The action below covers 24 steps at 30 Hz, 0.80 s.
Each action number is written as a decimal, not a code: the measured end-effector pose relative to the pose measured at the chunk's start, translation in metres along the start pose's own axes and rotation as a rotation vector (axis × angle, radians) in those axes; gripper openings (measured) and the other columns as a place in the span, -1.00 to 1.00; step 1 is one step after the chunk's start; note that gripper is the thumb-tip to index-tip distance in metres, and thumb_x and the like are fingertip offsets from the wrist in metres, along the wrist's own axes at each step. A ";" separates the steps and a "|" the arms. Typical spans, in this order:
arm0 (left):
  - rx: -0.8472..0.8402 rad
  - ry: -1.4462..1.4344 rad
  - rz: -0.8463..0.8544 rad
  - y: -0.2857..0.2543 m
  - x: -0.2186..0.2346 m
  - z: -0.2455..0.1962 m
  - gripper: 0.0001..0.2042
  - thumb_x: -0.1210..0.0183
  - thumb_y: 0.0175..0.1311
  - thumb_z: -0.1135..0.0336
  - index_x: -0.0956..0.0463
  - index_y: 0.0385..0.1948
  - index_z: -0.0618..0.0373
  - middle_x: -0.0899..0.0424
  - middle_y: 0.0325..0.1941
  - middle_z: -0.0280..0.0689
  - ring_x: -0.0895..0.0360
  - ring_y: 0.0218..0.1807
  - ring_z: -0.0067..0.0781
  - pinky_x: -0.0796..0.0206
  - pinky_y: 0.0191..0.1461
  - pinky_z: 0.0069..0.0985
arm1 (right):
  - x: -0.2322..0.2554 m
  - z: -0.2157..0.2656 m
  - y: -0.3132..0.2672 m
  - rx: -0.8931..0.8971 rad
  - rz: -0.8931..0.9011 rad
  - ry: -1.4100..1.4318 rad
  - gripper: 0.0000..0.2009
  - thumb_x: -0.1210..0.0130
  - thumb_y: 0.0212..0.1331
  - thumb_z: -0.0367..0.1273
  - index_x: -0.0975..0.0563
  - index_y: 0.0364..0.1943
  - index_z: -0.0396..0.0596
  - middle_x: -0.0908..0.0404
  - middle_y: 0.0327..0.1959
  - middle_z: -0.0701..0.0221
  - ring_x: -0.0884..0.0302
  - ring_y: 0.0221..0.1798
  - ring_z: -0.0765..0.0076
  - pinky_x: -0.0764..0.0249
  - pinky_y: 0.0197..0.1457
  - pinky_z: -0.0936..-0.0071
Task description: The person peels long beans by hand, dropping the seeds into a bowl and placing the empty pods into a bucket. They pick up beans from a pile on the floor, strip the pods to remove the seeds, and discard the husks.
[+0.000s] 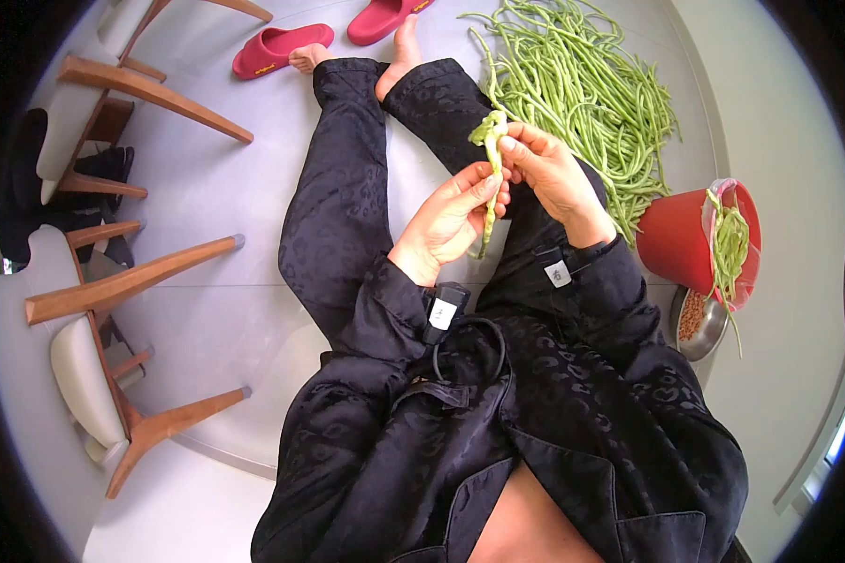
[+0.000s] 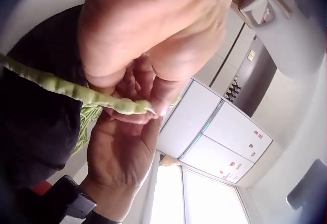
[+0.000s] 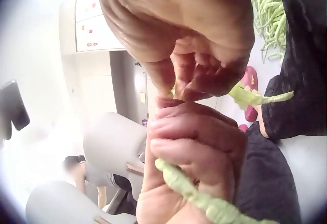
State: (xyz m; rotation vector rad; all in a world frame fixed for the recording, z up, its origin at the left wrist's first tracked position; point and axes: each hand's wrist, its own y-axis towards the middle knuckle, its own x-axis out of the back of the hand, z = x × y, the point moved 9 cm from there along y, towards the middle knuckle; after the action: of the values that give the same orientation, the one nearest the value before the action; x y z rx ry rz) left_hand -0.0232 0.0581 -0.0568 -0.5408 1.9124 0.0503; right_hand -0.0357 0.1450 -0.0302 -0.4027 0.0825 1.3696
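Note:
A pale green long bean [image 1: 489,211] is held between both hands above the person's legs. The left hand [image 1: 451,220] grips it with curled fingers, and one end hangs below that hand. Close beside it, the right hand [image 1: 554,174] pinches the bean between thumb and fingers. Above the fingertips shows a wider, folded green part [image 1: 488,129]. In the left wrist view the bean [image 2: 61,86] looks lumpy and runs out to the left. The right wrist view shows the fingertips of both hands meeting, with a bean length [image 3: 204,198] below them.
A large pile of long beans [image 1: 582,94] covers the floor ahead. On the right, a tilted red bucket [image 1: 671,239] holds bean pods [image 1: 729,249] in a plastic liner, beside a metal bowl [image 1: 716,335] of brown seeds. Chairs [image 1: 141,272] stand left; red slippers [image 1: 277,51] lie ahead.

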 end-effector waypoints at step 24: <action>-0.227 0.139 -0.205 -0.006 0.024 0.002 -0.86 -0.07 0.20 0.26 -0.43 -0.31 0.08 -0.47 -0.38 -0.46 -0.37 -0.31 -0.63 -0.22 -0.15 -0.63 | -0.013 -0.017 -0.028 0.052 -0.064 -0.068 -0.90 -0.03 0.12 -0.48 -0.44 -0.31 -0.23 -0.48 -0.46 0.49 -0.41 -0.44 0.66 -0.36 -0.36 0.71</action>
State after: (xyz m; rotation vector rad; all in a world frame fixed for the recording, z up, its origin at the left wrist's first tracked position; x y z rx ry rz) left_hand -0.0264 0.0446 -0.0775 -0.9121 1.9879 0.1002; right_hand -0.0083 0.1232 -0.0362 -0.3130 0.0486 1.3144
